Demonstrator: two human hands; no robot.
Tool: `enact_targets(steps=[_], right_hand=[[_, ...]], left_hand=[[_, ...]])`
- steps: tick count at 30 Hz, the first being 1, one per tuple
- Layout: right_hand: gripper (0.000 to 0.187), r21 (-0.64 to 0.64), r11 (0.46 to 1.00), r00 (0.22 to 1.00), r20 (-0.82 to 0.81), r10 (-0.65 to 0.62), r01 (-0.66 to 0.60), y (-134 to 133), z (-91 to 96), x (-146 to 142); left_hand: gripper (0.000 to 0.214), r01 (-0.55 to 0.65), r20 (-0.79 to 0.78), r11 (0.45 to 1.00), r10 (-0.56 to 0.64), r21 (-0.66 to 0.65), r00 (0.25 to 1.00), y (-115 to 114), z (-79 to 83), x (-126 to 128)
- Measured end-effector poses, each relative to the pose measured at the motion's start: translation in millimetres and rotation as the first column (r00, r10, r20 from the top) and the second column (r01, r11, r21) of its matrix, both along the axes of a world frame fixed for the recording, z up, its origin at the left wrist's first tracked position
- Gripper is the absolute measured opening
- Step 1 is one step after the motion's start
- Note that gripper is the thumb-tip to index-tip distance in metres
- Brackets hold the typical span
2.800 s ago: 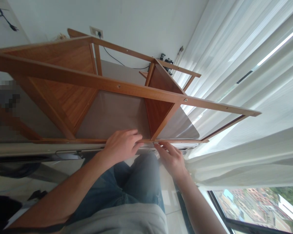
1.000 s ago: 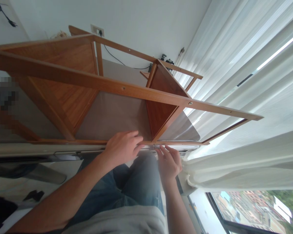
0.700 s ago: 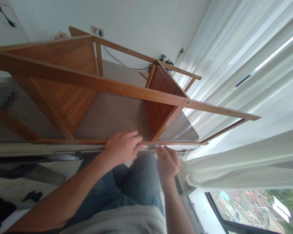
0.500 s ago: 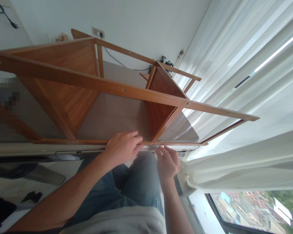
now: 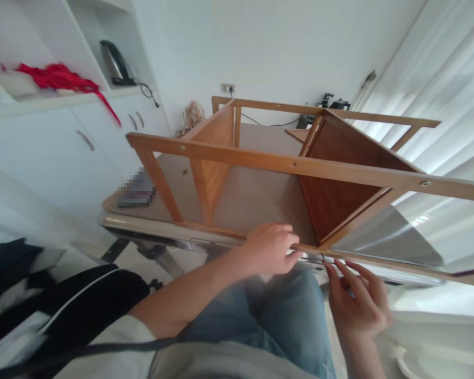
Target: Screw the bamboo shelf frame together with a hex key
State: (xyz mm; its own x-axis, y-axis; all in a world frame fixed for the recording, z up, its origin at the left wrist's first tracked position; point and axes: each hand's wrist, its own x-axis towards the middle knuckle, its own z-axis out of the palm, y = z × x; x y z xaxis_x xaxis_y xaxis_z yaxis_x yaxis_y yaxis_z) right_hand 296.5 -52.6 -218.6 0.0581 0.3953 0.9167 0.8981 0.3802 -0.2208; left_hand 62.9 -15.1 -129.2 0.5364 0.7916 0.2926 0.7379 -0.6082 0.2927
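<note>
A wooden shelf frame (image 5: 256, 153) lies on its side on a table (image 5: 150, 213), its boards standing upright between the rails. My left hand (image 5: 270, 248) is closed over the near lower rail (image 5: 227, 231), fingers on the inner side and thumb toward me. Just right of it, my right hand (image 5: 359, 297) pinches a thin, small thing against that rail, by the joint below the dark reddish shelf board (image 5: 339, 173). What it pinches is too small to make out. A bolt head (image 5: 425, 183) shows in the upper rail.
White cabinets (image 5: 63, 137) on the left hold a kettle (image 5: 114, 62) and red cloth (image 5: 59, 79). A bundle of cord (image 5: 193, 115) lies behind the frame, near a wall socket (image 5: 228, 88). White curtains (image 5: 450, 79) hang at right. My knees (image 5: 296, 310) are below the table edge.
My view has swung left, bringing the cabinets, kettle and table's left end into sight. Both hands stay at the lower rail, the right still pinching at the joint.
</note>
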Motion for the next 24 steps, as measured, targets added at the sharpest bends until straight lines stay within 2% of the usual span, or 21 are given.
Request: enact_targets(steps=[3, 7, 11, 17, 21, 24], right_hand=[[0.029, 0.023, 1.000, 1.000, 0.021, 0.011, -0.012, 1, 1.3, 1], [0.031, 0.025, 1.000, 0.999, 0.043, 0.000, -0.001, 3, -0.2, 4], [0.036, 0.051, 0.999, 0.993, 0.115, 0.010, -0.016, 5, -0.7, 8], [0.029, 0.071, 0.997, 0.989, 0.147, 0.000, -0.010, 7, 5.8, 4], [0.021, 0.019, 1.000, 0.996, 0.089, -0.018, 0.016, 3, 3.3, -3], [0.014, -0.034, 0.999, 1.000, -0.001, 0.027, -0.027, 0, -0.8, -7]], left_hand=[[0.027, 0.051, 0.003, 0.998, -0.051, -0.034, 0.999, 4, 0.2, -4], [0.026, 0.111, 0.027, 0.994, -0.111, 0.009, 0.993, 5, -0.4, -3], [0.025, 0.122, 0.074, 0.992, -0.119, -0.032, 0.990, 5, -1.8, -1], [0.018, 0.128, 0.096, 0.990, -0.122, -0.057, 0.988, 15, -1.5, 6], [0.017, 0.133, 0.184, 0.984, -0.109, -0.118, 0.977, 21, -2.4, 10], [0.014, 0.120, 0.234, 0.980, -0.082, -0.156, 0.969, 22, -2.0, 11]])
